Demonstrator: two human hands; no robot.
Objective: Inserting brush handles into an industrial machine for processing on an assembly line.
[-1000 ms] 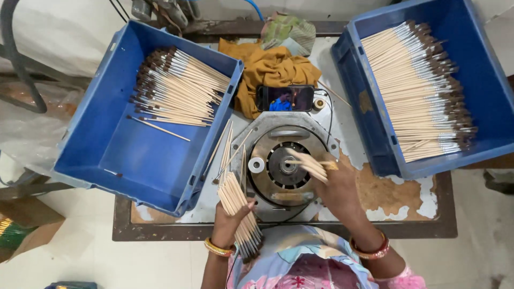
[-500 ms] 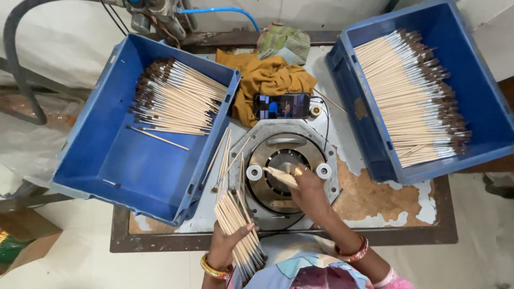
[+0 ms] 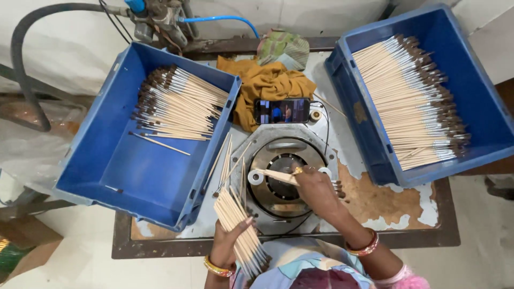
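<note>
Fingers of the right hand (image 3: 316, 188) pinch a few wooden sticks (image 3: 276, 175) over the round metal machine (image 3: 284, 179) at the table's middle; the sticks' long axis runs left from the fingertips, slightly toward the far side, their free ends above the machine's dark centre. That hand is the nearer one to the machine, wrist bent, forearm coming in from the near right. The left hand (image 3: 231, 243) sits at the near edge, closed around a fanned bundle of sticks (image 3: 238, 225) that points far-left. Further left stands a blue crate (image 3: 101, 176) with brush-tipped sticks; another blue crate (image 3: 482, 107) stands far right.
</note>
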